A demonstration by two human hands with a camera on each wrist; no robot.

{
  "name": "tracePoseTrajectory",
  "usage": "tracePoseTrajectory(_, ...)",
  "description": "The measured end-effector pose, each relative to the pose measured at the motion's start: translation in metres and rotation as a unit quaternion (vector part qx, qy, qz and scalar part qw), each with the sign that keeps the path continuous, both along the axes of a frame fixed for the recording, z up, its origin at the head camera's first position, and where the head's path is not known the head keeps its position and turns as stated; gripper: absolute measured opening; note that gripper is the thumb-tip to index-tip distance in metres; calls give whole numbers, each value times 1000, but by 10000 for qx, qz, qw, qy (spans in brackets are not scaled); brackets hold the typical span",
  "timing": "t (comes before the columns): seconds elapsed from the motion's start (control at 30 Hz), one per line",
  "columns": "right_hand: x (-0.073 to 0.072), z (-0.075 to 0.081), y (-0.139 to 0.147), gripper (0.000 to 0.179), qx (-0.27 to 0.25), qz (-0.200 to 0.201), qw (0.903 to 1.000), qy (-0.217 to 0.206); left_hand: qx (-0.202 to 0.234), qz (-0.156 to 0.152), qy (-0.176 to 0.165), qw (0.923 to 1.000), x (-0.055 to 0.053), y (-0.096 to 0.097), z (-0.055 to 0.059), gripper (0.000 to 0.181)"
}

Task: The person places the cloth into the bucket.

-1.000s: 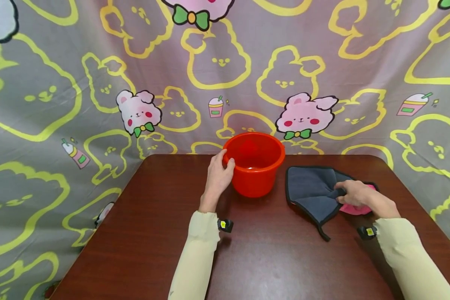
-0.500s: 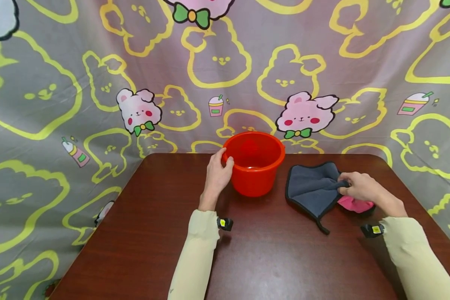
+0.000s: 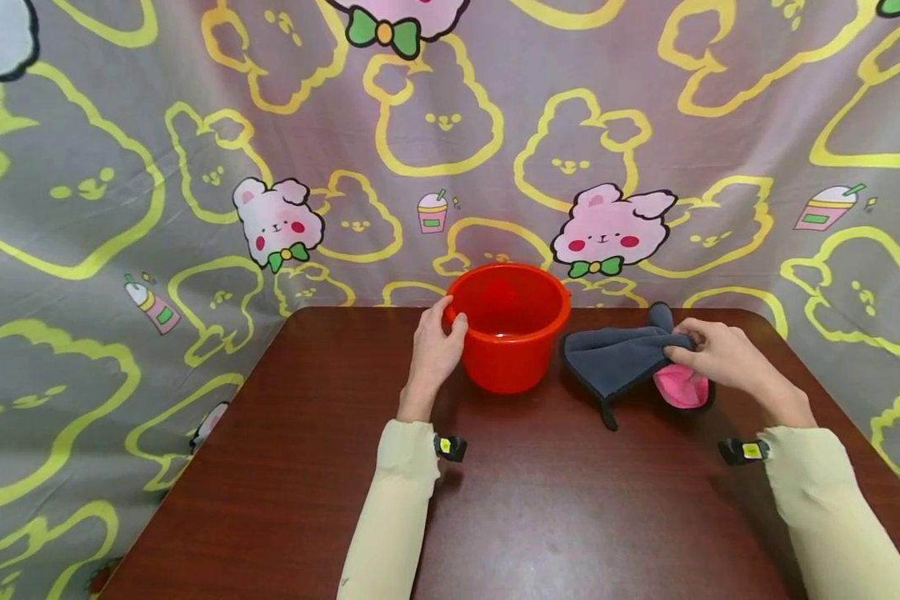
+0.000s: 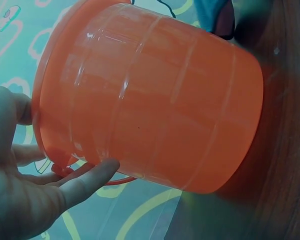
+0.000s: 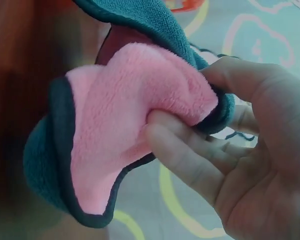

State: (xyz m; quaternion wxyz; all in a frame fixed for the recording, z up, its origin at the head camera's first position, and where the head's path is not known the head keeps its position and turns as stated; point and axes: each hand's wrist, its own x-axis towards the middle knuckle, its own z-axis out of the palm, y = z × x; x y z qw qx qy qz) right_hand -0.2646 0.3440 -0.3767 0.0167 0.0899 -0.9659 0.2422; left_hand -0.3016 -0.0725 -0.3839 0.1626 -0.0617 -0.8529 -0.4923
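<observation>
A red plastic bucket [image 3: 507,367] stands upright at the back middle of the table. My left hand [image 3: 437,346] grips its rim on the left side, thumb over the edge. In the left wrist view the bucket's ribbed wall [image 4: 155,100] fills the frame, and the fingers [image 4: 92,182] lie outside it by the handle. To the right of the bucket, my right hand [image 3: 723,354] pinches a cleaning cloth [image 3: 615,358], grey-blue on one face and pink on the other, with a dark edging and hanging loop. The right wrist view shows the pink face [image 5: 125,95] bunched between thumb and fingers.
The brown wooden table [image 3: 540,500] reaches from the front to a patterned curtain [image 3: 487,125] at the back. Its back edge runs just behind the bucket.
My right hand has lifted and drawn the cloth a little up and back, so it folds and more of it stands off the table. The left hand and bucket have stayed put.
</observation>
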Motion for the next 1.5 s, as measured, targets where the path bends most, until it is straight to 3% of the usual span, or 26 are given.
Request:
tracePoseTrajectory(0.5,11,33,-15,43,-620,-103,9963,592,11,39,39,10000,3,-4,-1,49)
tracePoseTrajectory(0.77,20,51,-25,41,-1231,-379,9857,1087,24,-19,-29,10000,2,-2,-1,49)
tracePoseTrajectory(1.0,23,65,-36,37,-1477,-349,9790,1363,46,-50,-74,9999,3,-1,-2,50)
tracePoseTrajectory(1.5,10,84,-85,26,-2919,96,9360,1964,-2,-52,3,10000,0,-3,-2,50)
